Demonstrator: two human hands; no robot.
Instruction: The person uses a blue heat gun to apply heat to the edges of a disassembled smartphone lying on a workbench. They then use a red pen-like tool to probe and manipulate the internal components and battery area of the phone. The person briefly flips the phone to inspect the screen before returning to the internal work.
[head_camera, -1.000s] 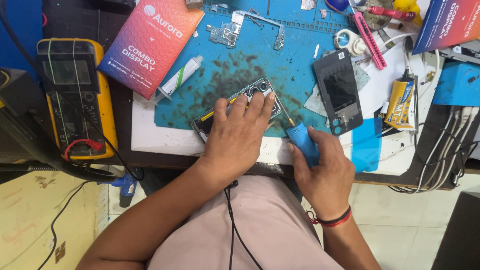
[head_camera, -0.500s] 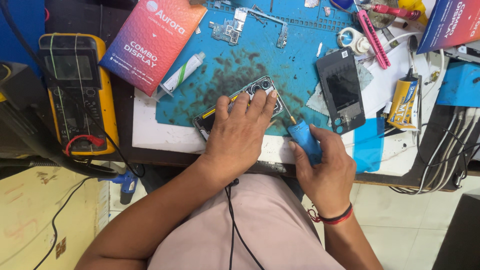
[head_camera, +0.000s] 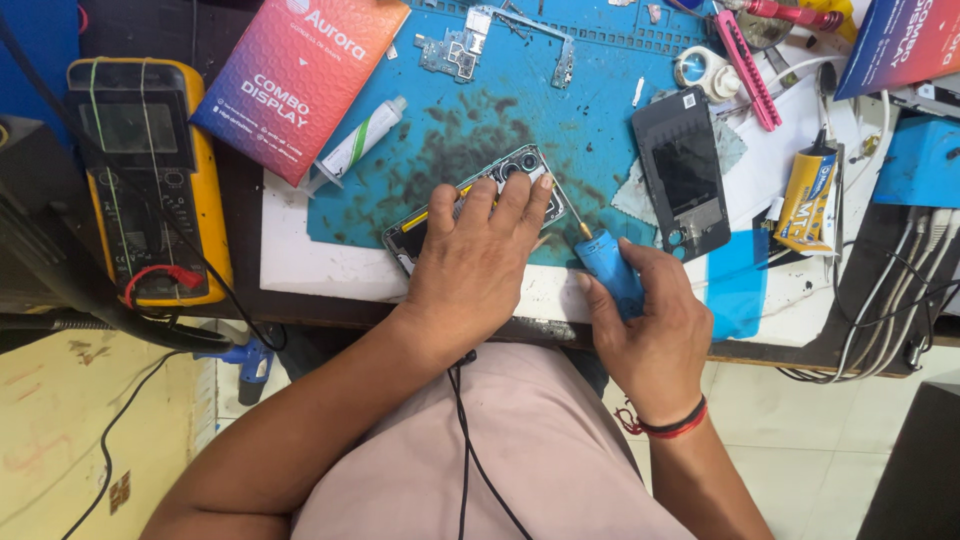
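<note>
An opened phone (head_camera: 520, 170) lies tilted on the stained blue work mat (head_camera: 600, 110), its camera lenses at the upper right end. My left hand (head_camera: 475, 265) lies flat on it and presses it down, covering most of the body. My right hand (head_camera: 650, 320) grips a blue electric screwdriver (head_camera: 605, 265). Its thin bit points up-left and touches the phone's right edge near my left fingertips.
A black phone back cover (head_camera: 685, 170) lies right of the mat. A yellow multimeter (head_camera: 150, 170) sits at the left, a red box (head_camera: 300, 75) and a white glue tube (head_camera: 360, 140) behind. A circuit board (head_camera: 450, 50), pink tool (head_camera: 750, 65), yellow tube (head_camera: 805, 200) and cables (head_camera: 880, 300) surround.
The view has shifted slightly. Both hands stay on the phone and the screwdriver, with the bit still at the phone's right edge.
</note>
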